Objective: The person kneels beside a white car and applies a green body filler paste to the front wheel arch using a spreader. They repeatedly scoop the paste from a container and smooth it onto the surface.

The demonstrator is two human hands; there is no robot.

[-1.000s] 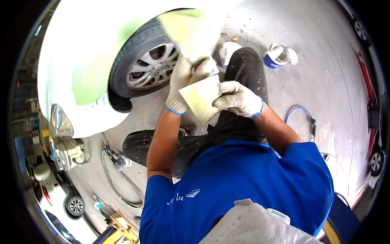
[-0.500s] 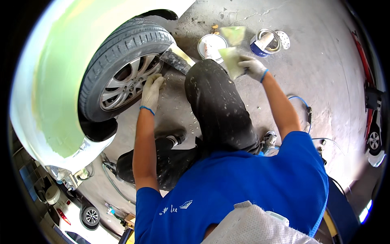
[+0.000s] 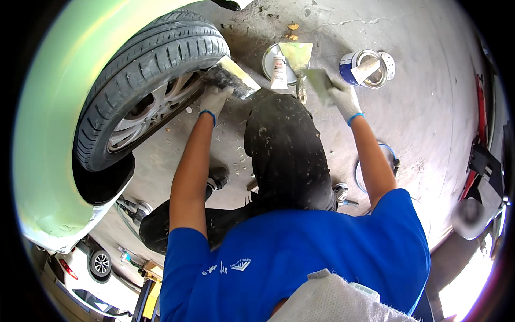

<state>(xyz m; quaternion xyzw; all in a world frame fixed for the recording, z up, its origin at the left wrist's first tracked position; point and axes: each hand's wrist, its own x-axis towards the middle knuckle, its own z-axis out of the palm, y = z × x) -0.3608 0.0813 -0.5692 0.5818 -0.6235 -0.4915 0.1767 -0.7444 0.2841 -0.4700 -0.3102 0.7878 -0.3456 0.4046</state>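
Note:
My left hand (image 3: 216, 101), in a pale glove, is at the lower edge of a dark flat board (image 3: 236, 78) smeared with yellow putty. Its fingers appear closed on that edge, though they are partly hidden. Beside the board is a car wheel (image 3: 145, 121). My right hand (image 3: 345, 100), also gloved, grips a flat greenish spreader (image 3: 319, 86), somewhat blurred. Left of it, a wide putty knife (image 3: 296, 55) with a yellow-coated blade lies across a round can (image 3: 268, 63). A white tube (image 3: 279, 72) rests on that can too.
A blue-and-white open can (image 3: 347, 68) stands farther right, with a pale cylindrical object (image 3: 367, 70) in its mouth. The light-green car body (image 3: 48, 150) curves along the left. A blue hose (image 3: 358, 180) lies beyond my right forearm. White car (image 3: 102, 287) stands at lower left.
My left hand has moved from beside the wheel hub up to the putty-smeared board. The spreader in my right hand has shifted right, away from the putty knife.

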